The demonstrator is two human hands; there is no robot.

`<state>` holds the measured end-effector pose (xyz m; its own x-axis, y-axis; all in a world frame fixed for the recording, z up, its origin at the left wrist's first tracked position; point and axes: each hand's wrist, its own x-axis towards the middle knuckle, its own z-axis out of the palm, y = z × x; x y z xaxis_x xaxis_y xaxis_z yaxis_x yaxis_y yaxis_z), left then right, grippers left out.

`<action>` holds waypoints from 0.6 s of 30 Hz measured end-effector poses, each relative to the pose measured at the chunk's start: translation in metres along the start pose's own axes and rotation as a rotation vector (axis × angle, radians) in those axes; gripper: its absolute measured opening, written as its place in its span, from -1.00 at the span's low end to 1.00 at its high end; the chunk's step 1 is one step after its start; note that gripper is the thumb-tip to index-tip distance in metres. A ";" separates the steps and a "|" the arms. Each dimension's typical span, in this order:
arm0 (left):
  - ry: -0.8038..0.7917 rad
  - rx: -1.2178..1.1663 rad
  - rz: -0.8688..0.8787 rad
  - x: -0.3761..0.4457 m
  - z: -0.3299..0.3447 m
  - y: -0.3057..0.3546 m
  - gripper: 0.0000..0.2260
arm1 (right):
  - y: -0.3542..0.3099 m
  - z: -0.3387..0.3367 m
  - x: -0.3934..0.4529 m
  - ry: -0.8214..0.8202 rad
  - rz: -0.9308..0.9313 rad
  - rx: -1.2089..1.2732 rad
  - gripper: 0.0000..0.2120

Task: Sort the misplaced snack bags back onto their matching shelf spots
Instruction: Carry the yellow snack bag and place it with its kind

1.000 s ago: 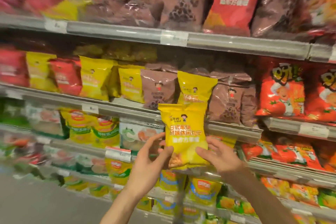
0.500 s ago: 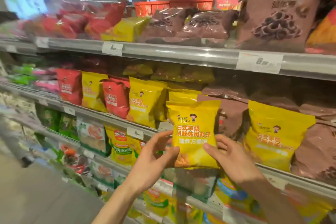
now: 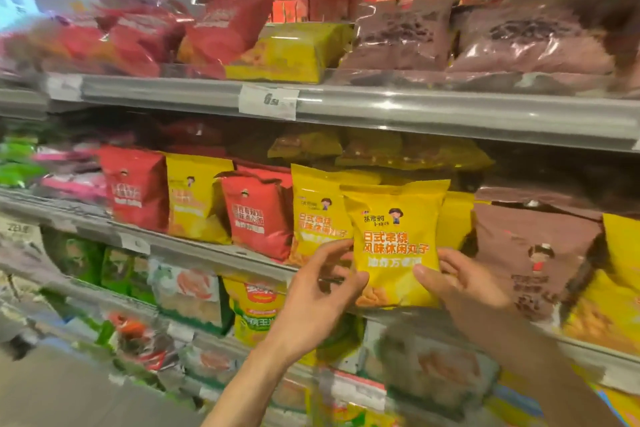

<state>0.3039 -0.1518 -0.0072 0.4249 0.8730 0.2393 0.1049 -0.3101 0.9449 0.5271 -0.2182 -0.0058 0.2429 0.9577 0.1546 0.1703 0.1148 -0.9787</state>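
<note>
A yellow snack bag (image 3: 394, 229) with orange lettering is upright in front of the middle shelf, gripped at its lower corners by my left hand (image 3: 322, 295) and my right hand (image 3: 460, 284). It overlaps a matching yellow bag (image 3: 315, 215) that stands on the shelf just to its left. Further left a red bag (image 3: 256, 215), another yellow bag (image 3: 194, 198) and a second red bag (image 3: 133, 187) stand in a row. Brown bags (image 3: 533, 250) fill the shelf to the right, with one more yellow bag (image 3: 613, 291) among them at the far right.
The grey top shelf rail (image 3: 415, 107) carries red, yellow and brown bags lying flat. Lower shelves hold green, yellow and white packets (image 3: 187, 295). The aisle floor (image 3: 69, 392) is at the bottom left.
The view has swung left along the shelf. Both hands carried the yellow bag from in front of the brown bags to the yellow bags' row on the middle shelf.
</note>
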 end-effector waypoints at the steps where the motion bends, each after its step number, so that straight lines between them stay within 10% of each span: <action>1: -0.026 0.004 0.016 0.004 -0.008 -0.002 -0.62 | 0.000 0.007 0.001 0.028 -0.001 -0.038 -0.79; 11: -0.195 0.020 0.165 0.037 -0.058 -0.025 -0.64 | -0.010 0.066 -0.004 0.295 -0.008 -0.368 -0.97; 14: -0.211 0.127 0.218 0.041 -0.060 -0.028 -0.59 | -0.015 0.068 -0.015 0.378 -0.032 -0.261 -0.60; 18: -0.184 0.131 0.243 0.042 -0.057 -0.027 -0.59 | -0.018 0.059 -0.025 0.474 -0.045 -0.228 -0.74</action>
<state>0.2678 -0.0853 -0.0101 0.6058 0.6884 0.3988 0.0902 -0.5574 0.8253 0.4620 -0.2283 0.0002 0.6266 0.7228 0.2912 0.3810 0.0419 -0.9236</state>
